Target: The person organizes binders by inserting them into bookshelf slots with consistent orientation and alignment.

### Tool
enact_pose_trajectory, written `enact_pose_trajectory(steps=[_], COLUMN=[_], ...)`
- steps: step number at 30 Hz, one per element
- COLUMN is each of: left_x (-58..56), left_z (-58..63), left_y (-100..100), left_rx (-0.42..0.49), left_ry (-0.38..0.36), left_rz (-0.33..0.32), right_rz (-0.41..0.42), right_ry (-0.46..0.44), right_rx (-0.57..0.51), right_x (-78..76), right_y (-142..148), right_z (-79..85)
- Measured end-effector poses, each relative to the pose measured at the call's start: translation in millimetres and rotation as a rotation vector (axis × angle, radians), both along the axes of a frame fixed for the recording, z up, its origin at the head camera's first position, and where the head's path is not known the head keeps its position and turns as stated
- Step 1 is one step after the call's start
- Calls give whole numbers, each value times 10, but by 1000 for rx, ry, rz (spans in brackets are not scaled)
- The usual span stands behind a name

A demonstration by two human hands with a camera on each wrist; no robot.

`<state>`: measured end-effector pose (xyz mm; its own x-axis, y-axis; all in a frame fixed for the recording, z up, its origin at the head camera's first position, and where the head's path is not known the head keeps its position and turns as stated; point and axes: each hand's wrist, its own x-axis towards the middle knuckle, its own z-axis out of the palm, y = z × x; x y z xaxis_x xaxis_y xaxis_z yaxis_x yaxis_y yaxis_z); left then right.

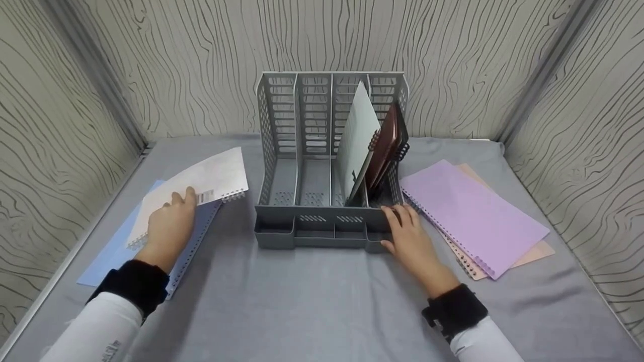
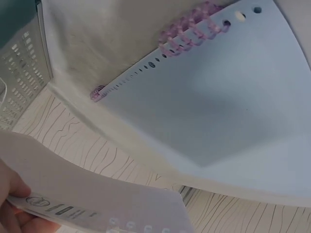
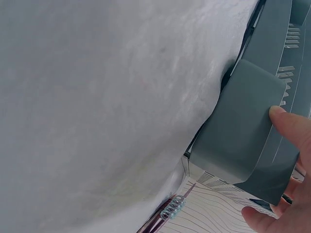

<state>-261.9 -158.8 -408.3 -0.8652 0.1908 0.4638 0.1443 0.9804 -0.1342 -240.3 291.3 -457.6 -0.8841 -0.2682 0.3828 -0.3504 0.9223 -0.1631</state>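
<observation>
My left hand (image 1: 172, 229) pinches a white spiral notebook (image 1: 201, 176) by its edge, near a printed label. It is held tilted above a blue spiral notebook (image 1: 118, 246) lying at the left; in the left wrist view the blue notebook (image 2: 218, 107) shows purple rings. At the centre stands a grey file organizer (image 1: 312, 213) with several upright slots and small front compartments. My right hand (image 1: 410, 241) grips its front right corner, thumb on the rim of the front compartment (image 3: 238, 121). A pale green notebook (image 1: 358, 136) and dark red notebook (image 1: 385, 141) lean in the right-hand slots.
On the right, a purple spiral notebook (image 1: 473, 211) lies over a peach notebook (image 1: 536, 251). A black-edged notebook (image 1: 401, 133) leans beside the dark red one. Grey cloth (image 1: 302, 301) covers the table, with patterned panels (image 1: 211, 65) around it.
</observation>
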Motion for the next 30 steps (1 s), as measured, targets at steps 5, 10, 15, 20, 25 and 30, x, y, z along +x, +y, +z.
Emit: enact_pose_trajectory(steps=[5,10,15,20,25,30], left_x=[29,61,74,77,104,128], left_z=[73,126,163,192,232,267], left_y=[55,99,130,156,198,234], left_rx=[-6,-19,-23,-34,-27,-22], left_ry=[-21,-7,10,46,82,74], left_rz=[-5,-14,-29,-48,-60,-69], right_rz=[2,7,3,-4,2,-7], right_ry=[7,4,-5,-8,5,-17], right_rx=[-7,-1,1,3,1,-2], right_x=[-3,-4,-9,-3,-1,-4], right_y=[2,1,2,1,-1,-5], right_z=[1,-1,-9,-6,-3,0])
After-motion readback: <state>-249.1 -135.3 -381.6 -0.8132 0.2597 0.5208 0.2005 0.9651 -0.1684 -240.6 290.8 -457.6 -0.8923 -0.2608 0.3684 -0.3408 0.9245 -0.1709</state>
